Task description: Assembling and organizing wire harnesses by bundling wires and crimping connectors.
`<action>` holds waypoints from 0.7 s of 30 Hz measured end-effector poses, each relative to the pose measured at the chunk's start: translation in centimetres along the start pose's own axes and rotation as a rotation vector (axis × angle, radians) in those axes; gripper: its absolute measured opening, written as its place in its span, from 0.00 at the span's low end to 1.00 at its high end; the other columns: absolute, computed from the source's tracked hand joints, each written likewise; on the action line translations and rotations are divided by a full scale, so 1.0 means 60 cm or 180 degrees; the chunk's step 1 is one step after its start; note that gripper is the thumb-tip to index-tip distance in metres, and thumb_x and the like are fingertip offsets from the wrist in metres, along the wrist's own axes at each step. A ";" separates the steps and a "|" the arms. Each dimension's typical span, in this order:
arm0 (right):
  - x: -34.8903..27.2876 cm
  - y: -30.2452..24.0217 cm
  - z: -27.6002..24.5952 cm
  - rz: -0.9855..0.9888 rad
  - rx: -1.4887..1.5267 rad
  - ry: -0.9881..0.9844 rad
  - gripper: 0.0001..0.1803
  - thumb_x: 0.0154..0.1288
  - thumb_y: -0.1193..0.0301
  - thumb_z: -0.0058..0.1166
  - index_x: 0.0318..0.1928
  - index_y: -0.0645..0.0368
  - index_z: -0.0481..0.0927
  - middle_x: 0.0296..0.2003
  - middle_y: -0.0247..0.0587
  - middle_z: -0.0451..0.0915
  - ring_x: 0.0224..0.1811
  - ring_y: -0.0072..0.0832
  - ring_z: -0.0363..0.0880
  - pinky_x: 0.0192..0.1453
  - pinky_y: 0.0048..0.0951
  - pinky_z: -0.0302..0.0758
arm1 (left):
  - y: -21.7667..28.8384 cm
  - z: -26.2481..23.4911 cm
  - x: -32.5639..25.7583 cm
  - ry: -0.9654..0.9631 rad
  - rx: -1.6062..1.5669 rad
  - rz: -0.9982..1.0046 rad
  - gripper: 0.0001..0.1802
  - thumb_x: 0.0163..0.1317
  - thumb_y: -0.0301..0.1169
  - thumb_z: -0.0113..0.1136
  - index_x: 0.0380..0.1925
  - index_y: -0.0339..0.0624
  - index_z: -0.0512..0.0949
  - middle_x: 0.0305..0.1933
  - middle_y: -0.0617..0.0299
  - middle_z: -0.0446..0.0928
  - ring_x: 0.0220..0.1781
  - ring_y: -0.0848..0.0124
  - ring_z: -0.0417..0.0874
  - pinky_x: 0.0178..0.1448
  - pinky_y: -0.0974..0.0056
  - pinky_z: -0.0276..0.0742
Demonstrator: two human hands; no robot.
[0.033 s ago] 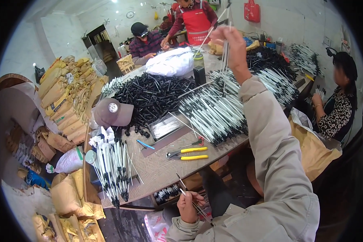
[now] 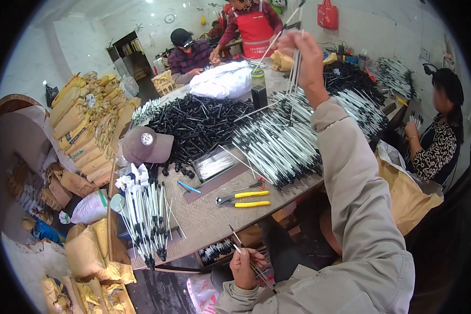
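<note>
Thin white rods (image 2: 296, 65) fill the person's right hand (image 2: 304, 52), which is raised high over the far side of the table (image 2: 214, 217) with its fingers closed round the bundle; the rods stand close to upright, long axis running up and down, and one or two stray ends slant up to the right above the hand. How many rods are in the bundle cannot be counted. The left hand (image 2: 246, 266) is low at the near edge of the table, fingers pinched shut on a few more rods (image 2: 248, 256), about two or three, which lie on a slant from upper left to lower right. On the table between the hands lies one pair of yellow-handled pliers (image 2: 243, 199), handles pointing right, and just left of it one small blue tool (image 2: 188, 187). Beyond them sits a big heap of white and black sticks (image 2: 277, 141), too many to count, most slanting the same way, and left of that a heap of short black pieces (image 2: 199, 123). One brown cap (image 2: 145, 145) rests at the left edge of that heap. A separate bunch of white and black sticks (image 2: 146, 214) lies at the table's left end. Three other people are at the table: two at the far end, one on the right side.
</note>
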State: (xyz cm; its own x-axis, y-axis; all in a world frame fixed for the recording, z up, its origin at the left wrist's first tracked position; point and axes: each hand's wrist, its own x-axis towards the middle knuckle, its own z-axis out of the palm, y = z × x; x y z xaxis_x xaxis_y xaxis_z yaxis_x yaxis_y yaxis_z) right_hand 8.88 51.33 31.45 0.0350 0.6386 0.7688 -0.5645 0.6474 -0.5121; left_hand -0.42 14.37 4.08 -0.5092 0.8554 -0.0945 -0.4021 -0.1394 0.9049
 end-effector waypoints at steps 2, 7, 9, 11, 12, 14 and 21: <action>0.011 0.001 0.001 -0.0113 0.0080 -0.0059 0.13 0.67 0.67 0.43 0.42 0.65 0.74 0.35 0.42 0.79 0.37 0.27 0.79 0.44 0.28 0.76 | 0.003 0.000 -0.001 -0.0017 0.0056 0.0029 0.17 0.69 0.40 0.40 0.32 0.37 0.71 0.24 0.55 0.77 0.21 0.70 0.77 0.25 0.71 0.72; 0.018 0.017 -0.028 0.0907 -0.1170 -0.0854 0.15 0.63 0.64 0.49 0.40 0.63 0.78 0.34 0.36 0.79 0.37 0.23 0.77 0.41 0.24 0.74 | 0.004 -0.002 -0.003 -0.0011 0.0034 0.0013 0.17 0.69 0.40 0.40 0.32 0.37 0.71 0.24 0.55 0.77 0.20 0.71 0.77 0.25 0.71 0.72; 0.031 0.031 -0.048 0.1022 -0.1183 -0.1131 0.14 0.61 0.62 0.52 0.39 0.59 0.80 0.35 0.31 0.79 0.37 0.19 0.76 0.40 0.21 0.72 | 0.005 -0.002 -0.005 -0.0008 0.0045 -0.0002 0.17 0.69 0.40 0.40 0.32 0.37 0.71 0.24 0.56 0.77 0.20 0.71 0.77 0.25 0.71 0.72; 0.032 0.007 -0.030 0.1032 -0.1466 -0.1011 0.12 0.61 0.63 0.52 0.39 0.56 0.81 0.36 0.29 0.80 0.37 0.16 0.75 0.39 0.19 0.72 | 0.005 -0.008 -0.006 0.0032 0.0050 0.0016 0.17 0.70 0.39 0.39 0.32 0.37 0.71 0.24 0.56 0.76 0.20 0.71 0.77 0.25 0.71 0.72; 0.034 0.003 -0.021 0.0707 -0.1387 -0.0857 0.12 0.62 0.64 0.52 0.40 0.56 0.81 0.36 0.29 0.80 0.37 0.15 0.75 0.40 0.19 0.72 | 0.005 -0.009 -0.007 0.0045 0.0049 0.0018 0.17 0.70 0.39 0.39 0.32 0.37 0.71 0.24 0.56 0.76 0.20 0.71 0.77 0.25 0.71 0.72; 0.042 -0.014 -0.011 0.0145 -0.1193 -0.0704 0.11 0.65 0.66 0.49 0.42 0.57 0.80 0.37 0.29 0.80 0.38 0.14 0.75 0.41 0.18 0.73 | 0.006 -0.008 -0.008 0.0063 0.0041 0.0021 0.17 0.70 0.39 0.39 0.31 0.37 0.70 0.24 0.56 0.76 0.20 0.71 0.77 0.25 0.71 0.72; 0.043 -0.119 0.017 -0.1313 -0.0546 -0.0371 0.06 0.67 0.71 0.46 0.33 0.58 0.72 0.33 0.31 0.77 0.35 0.15 0.74 0.41 0.19 0.73 | 0.003 -0.008 -0.006 0.0061 0.0080 0.0056 0.17 0.70 0.38 0.38 0.32 0.37 0.70 0.25 0.55 0.77 0.20 0.71 0.76 0.25 0.71 0.72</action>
State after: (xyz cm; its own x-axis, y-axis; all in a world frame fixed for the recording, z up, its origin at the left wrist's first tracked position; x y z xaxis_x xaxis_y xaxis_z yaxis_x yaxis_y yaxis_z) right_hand 12.16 47.92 37.50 0.1296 0.2684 0.9546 -0.3778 0.9034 -0.2027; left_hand -0.69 13.81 4.06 -0.5306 0.8432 -0.0863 -0.3738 -0.1414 0.9167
